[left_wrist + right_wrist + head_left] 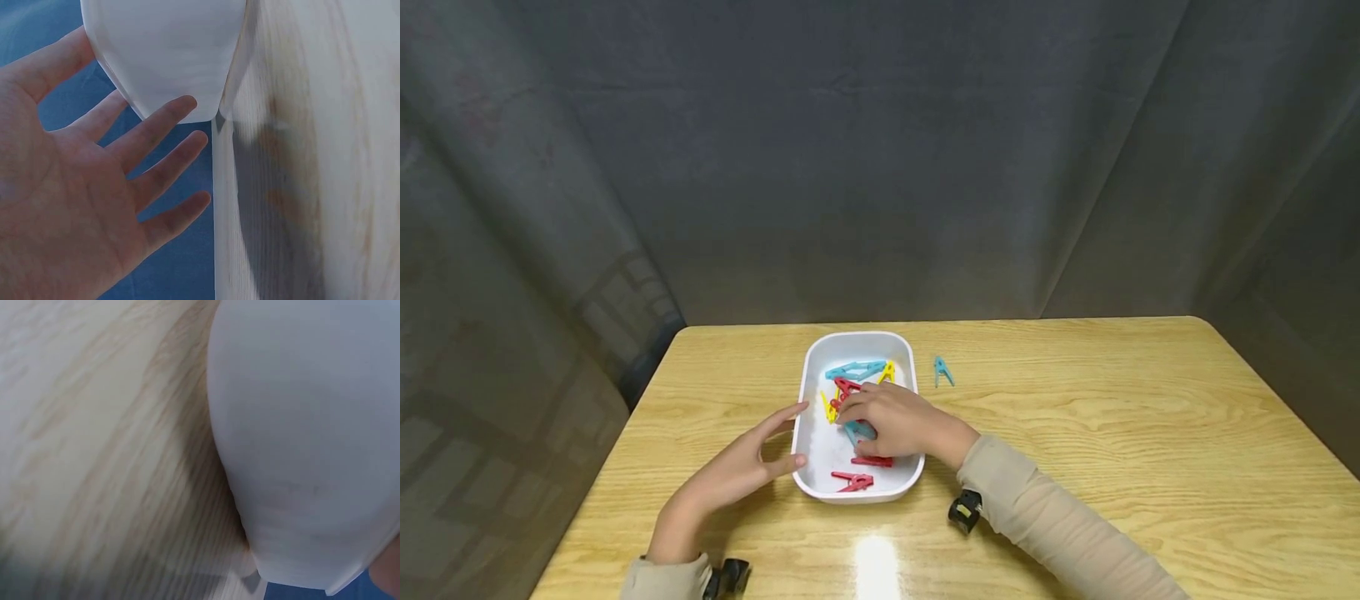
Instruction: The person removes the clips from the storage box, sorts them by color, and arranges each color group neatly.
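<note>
A white plastic tray [859, 336] stands on the table and holds several plastic clothespins. Blue clothespins [857, 371] lie toward its far end, with yellow [887, 372] and red clothespins [853, 482] elsewhere inside. My left hand [737, 467], fingers spread, is at the tray's left rim, its thumb and a fingertip at the edge. My right hand [898, 421] reaches over the right rim among the clothespins. A blue clothespin [859, 432] shows between its thumb and fingers; whether it is gripped cannot be told. The right wrist view shows mostly the tray's outer wall [306, 444].
One blue clothespin [943, 372] lies on the wooden table [1112, 450], just right of the tray. Dark curtains [865, 183] hang behind the table and at both sides. Wrist cameras [965, 511] are strapped below both hands.
</note>
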Motion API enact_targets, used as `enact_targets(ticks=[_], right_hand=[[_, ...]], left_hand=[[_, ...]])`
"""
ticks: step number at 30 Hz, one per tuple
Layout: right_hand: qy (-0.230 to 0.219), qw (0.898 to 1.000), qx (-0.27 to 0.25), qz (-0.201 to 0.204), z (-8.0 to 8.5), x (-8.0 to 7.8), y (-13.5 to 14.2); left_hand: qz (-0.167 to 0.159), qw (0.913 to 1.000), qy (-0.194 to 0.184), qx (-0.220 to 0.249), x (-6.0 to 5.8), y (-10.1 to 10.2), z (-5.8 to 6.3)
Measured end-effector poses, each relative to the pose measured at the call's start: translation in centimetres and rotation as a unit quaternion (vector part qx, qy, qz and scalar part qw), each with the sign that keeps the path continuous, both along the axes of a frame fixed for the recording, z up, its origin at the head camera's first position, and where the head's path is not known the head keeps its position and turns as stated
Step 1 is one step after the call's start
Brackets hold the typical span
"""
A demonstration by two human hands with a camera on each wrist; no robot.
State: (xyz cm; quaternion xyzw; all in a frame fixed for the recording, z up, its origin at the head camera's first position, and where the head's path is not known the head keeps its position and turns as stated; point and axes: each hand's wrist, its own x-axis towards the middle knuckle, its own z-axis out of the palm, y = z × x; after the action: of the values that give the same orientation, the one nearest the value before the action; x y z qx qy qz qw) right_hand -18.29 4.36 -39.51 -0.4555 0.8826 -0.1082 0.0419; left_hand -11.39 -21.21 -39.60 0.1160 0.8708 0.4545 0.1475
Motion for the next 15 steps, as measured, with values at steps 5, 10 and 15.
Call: enact_targets(ticks=[5, 10, 15], right_hand=[[0.013, 0.999, -0.038, 0.001, 0.1, 0.0, 0.2], [0.025, 0.997, -0.072, 0.003, 0.5, 0.1, 0.7], [0.033, 0.995, -0.093, -0.007, 1.4, 0.1, 1.5]], left_hand=[[0.0, 1.0, -0.001, 0.004, 0.0, 0.0, -0.1], [0.003, 0.9999, -0.007, 0.008, 0.0, 0.0, -0.2], [0.004, 1.0, -0.002, 0.009, 0.0, 0.0, -0.1]])
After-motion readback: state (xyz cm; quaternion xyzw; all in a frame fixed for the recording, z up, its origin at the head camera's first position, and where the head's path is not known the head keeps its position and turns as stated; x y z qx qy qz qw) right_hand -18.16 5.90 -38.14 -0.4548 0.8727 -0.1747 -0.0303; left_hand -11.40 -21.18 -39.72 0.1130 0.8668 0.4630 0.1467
